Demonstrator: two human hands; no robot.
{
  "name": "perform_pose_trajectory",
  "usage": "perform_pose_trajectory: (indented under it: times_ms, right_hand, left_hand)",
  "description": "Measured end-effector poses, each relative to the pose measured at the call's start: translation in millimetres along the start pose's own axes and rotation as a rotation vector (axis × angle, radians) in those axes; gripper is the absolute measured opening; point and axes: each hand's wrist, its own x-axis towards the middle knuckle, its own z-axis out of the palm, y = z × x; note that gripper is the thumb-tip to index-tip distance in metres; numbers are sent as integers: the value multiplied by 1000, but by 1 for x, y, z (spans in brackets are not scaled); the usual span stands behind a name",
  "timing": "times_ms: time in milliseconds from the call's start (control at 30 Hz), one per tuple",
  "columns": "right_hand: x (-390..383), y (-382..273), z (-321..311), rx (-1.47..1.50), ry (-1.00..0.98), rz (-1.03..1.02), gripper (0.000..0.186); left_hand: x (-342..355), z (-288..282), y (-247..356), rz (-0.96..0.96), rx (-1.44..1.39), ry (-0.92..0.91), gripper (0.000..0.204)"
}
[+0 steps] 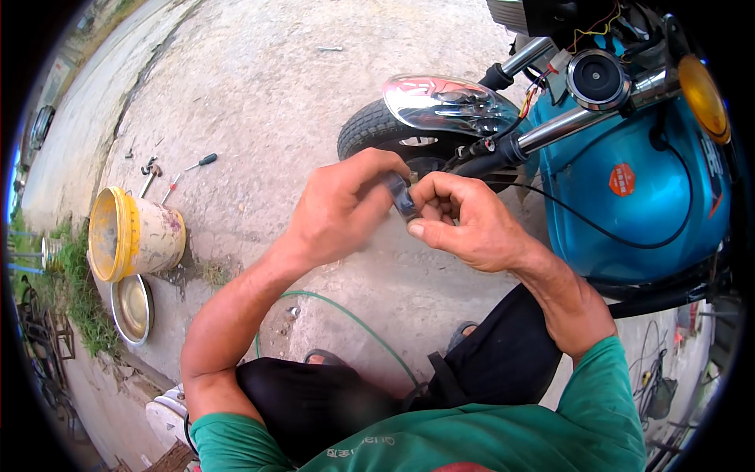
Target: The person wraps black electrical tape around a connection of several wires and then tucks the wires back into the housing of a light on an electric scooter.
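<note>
A small dark, glossy roll, by its look black tape [403,198], is held between my two hands in front of the motorcycle's front wheel. My right hand [470,220] pinches its right side, with thumb and fingers bent inward. My left hand [340,206] is closed at its upper left side, the fingers curled and slightly smeared by motion. Just beyond my hands are the black tyre [368,130] and the chrome front mudguard [448,106]. Whether a strip of tape is pulled loose cannot be made out.
The blue motorcycle body [613,197] fills the right, with loose wires and an amber indicator [702,96]. On the left lie a yellow-rimmed bucket [161,236], a metal basin [132,311], a hammer [149,179] and a screwdriver [201,162]. A green hose [354,318] curves near my feet.
</note>
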Motion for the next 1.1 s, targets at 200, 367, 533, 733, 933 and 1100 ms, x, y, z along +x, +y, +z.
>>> perform_pose_trajectory:
  times_ms: [200, 367, 533, 733, 933, 1100]
  right_hand:
    - [1, -6, 1, 27, -29, 36, 19]
    - [2, -1, 1, 9, -19, 5, 21]
    - [2, 0, 6, -9, 3, -53, 20]
    - [4, 7, 9, -138, 162, -386, 19]
    - [0, -1, 5, -227, 242, -298, 22]
    - [0, -2, 7, -302, 273, -360, 21]
  left_hand:
    - [-3, 2, 6, -341, -321, -4, 19]
    - [-3, 2, 4, -403, -374, 12, 19]
    - [-3, 7, -3, -370, -505, -2, 20]
    - [-2, 5, -2, -245, -342, -18, 27]
    - [2, -24, 10, -7, -25, 22, 34]
    - [4, -22, 31, 159, 136, 52, 18]
